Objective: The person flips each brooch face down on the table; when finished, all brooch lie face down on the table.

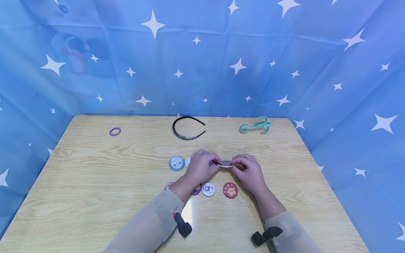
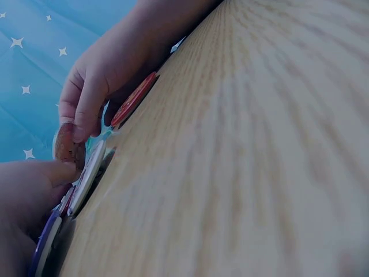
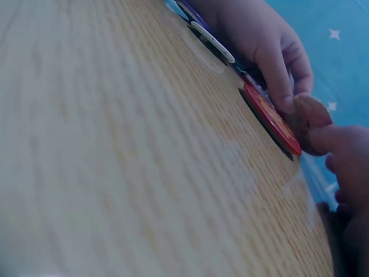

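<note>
Both hands meet over the table, pinching a round pin badge (image 1: 226, 163) by its opposite edges. The left hand (image 1: 202, 166) grips its left side and the right hand (image 1: 250, 172) its right side. In both wrist views the badge (image 2: 70, 147) is tilted up between the fingertips. Below the hands lie a red badge (image 1: 230, 190), a white badge (image 1: 208, 189), a purple badge (image 1: 197, 190) and a pinkish badge (image 1: 169, 185), the last two partly hidden by the left arm. A badge with its silver pin back up (image 1: 176, 163) lies left of the left hand, beside another partly covered one (image 1: 187, 162).
Toward the back of the wooden table (image 1: 95, 196) lie a purple ring (image 1: 115, 131), a black toothed headband (image 1: 186, 138) and a teal hooked plastic piece (image 1: 262, 124). A blue curtain with white stars (image 1: 209, 70) hangs behind the table.
</note>
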`<state>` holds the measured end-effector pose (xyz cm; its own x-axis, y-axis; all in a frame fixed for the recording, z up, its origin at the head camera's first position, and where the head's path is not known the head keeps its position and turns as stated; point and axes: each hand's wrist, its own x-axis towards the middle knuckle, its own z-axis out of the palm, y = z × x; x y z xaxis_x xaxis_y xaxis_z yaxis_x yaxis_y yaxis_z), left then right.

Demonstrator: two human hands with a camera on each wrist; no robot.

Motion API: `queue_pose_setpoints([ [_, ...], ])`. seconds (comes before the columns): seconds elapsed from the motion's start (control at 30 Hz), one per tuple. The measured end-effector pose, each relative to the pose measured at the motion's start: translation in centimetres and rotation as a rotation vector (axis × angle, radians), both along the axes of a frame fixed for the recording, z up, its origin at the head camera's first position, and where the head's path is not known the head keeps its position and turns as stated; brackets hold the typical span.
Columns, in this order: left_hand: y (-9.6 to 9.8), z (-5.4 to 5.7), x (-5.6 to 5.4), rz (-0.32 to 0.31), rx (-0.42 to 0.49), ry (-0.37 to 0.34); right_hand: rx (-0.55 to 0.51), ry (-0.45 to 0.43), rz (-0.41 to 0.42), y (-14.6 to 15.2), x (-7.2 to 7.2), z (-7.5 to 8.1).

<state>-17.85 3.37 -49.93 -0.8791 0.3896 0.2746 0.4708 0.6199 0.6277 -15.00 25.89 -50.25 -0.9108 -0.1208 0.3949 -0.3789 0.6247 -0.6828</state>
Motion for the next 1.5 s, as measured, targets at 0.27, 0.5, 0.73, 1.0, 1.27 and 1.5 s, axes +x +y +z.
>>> queue_pose_setpoints([
  [0.27, -0.1, 0.4, 0.2, -0.011, -0.032, -0.046, 0.042, -0.02, -0.042, -0.1, 0.0, 0.2],
  [0.5, -0.2, 0.5, 0.3, -0.028, -0.055, -0.026, 0.072, -0.026, -0.014, 0.0, 0.1, 0.2],
  [0.73, -0.1, 0.4, 0.1, -0.036, -0.108, 0.009, 0.113, -0.039, 0.015, 0.2, 0.2, 0.0],
  [1.0, -0.2, 0.2, 0.1, -0.038, -0.137, 0.023, 0.123, -0.018, 0.028, 0.0, 0.2, -0.1],
  [1.27, 0.3, 0.7, 0.7, -0.042, -0.299, 0.112, 0.134, -0.024, 0.034, 0.1, 0.1, 0.1],
  [1.5, 0.6, 0.7, 1.0, -0.043, -0.323, 0.13, 0.139, -0.04, 0.043, 0.4, 0.1, 0.1],
])
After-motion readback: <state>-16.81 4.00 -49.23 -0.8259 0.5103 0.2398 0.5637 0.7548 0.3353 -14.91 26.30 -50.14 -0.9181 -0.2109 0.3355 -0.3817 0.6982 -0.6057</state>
